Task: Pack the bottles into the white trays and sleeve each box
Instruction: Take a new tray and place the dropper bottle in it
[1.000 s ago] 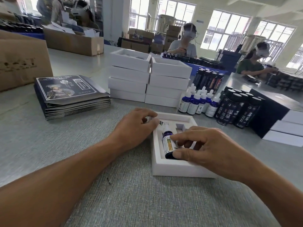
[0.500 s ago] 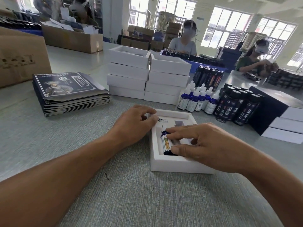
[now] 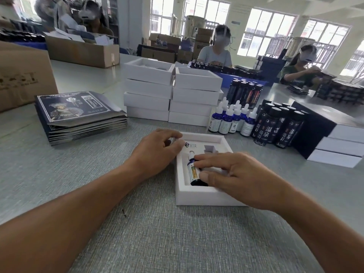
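Right grip (image 3: 234,174) pinching blue dropper bottle (image 3: 193,172) between thumb and forefinger, laying it flat in left slot of white tray (image 3: 197,196) on counter (image 3: 157,233). Left grip (image 3: 157,148) loosely curled against tray's far left rim, grasping nothing, likely bracing tray against sliding. Second slot beside bottle mostly hidden under right grip. More dropper bottles (image 3: 230,119), tall black bottles (image 3: 275,127), flat sleeves (image 3: 78,115) and spare trays (image 3: 169,91) within reach beyond.
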### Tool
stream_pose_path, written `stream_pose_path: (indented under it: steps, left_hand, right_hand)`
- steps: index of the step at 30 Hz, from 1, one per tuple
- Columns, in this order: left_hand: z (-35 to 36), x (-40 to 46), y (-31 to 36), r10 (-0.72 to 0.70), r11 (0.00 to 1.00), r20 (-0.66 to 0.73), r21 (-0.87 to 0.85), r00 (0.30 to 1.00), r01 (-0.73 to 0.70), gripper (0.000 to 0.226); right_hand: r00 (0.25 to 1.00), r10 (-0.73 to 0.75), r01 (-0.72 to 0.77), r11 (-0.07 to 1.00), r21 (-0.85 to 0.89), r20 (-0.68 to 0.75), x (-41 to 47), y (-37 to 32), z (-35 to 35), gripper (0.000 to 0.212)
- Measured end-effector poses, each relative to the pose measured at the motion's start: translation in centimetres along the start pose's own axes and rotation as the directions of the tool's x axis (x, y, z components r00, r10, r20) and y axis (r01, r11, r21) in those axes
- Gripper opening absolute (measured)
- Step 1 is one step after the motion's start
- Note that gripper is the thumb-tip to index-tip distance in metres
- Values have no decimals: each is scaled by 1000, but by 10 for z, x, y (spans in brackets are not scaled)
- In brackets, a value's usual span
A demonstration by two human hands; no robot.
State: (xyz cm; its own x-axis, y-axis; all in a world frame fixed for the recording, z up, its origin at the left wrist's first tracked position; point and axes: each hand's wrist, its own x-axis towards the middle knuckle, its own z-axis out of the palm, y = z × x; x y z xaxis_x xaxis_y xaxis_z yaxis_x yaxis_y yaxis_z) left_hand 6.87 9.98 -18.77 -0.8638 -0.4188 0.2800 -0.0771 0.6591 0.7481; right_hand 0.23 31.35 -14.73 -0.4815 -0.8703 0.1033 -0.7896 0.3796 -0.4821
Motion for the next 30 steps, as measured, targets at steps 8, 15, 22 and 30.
stream_pose_path:
  steps: [8,15,22,30]
  left_hand:
    - [-2,-1,2,-7,1000,41,11,999,7,36]
    - [-1,-2,-4,-15,1000,34,7,999,15,35]
    - [0,-1,-3,-22,999,19,-26,1000,23,30]
    - [1,-1,-2,-24,998,-16,-65,1000,23,34]
  right_hand:
    - [774,349,-166,917,363,-529,-11,53,-33,9]
    - [677,470,-468,869,161,-566,-16,106,-31,15]
    - [573,582,-525,801,287,-578,-7,133,-33,13]
    - [432,682,-653,688,317,-590,40,151,-41,50]
